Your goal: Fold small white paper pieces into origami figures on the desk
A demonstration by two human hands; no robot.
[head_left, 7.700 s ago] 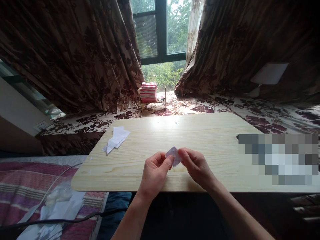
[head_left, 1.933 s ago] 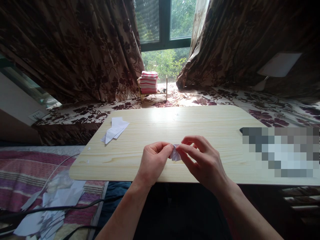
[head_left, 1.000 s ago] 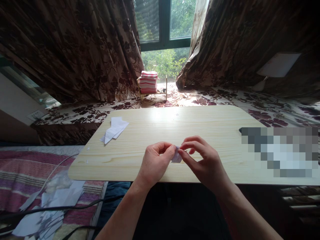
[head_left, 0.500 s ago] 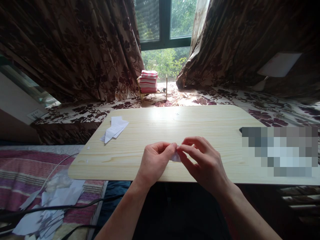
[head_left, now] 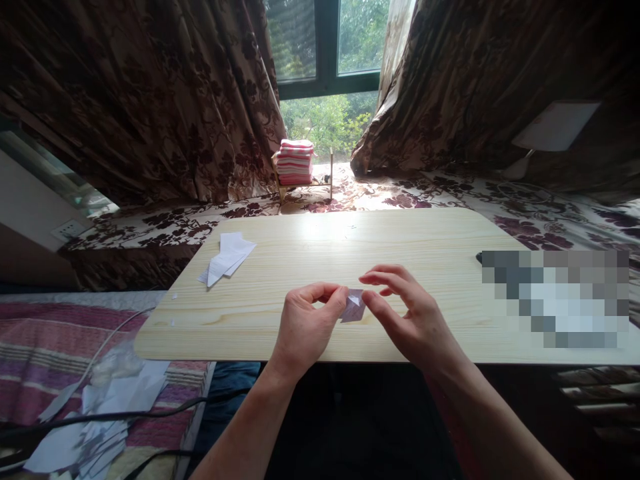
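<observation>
Over the front middle of the wooden table [head_left: 280,340], my left hand [head_left: 307,327] pinches a small folded piece of paper [head_left: 354,308] between thumb and fingers. The paper is pale with a small white flap near its top edge. My right hand [head_left: 407,313] is at the paper's right side, its thumb tip touching or very close to the edge. The fingers of that hand are spread apart above the thumb. More folded white paper [head_left: 227,259] lies at the table's left.
Loose sheets and scraps of paper [head_left: 107,413] lie on the striped bedcover [head_left: 30,347] at lower left, with dark cables [head_left: 165,405] across them. A small rack holds folded pink-striped cloths [head_left: 295,163] by the window. A blurred-out patch covers something at the table's right.
My right fingers have spread and lifted away from the paper. More of the paper now shows between the hands, with its white flap visible. My left hand keeps its pinch.
</observation>
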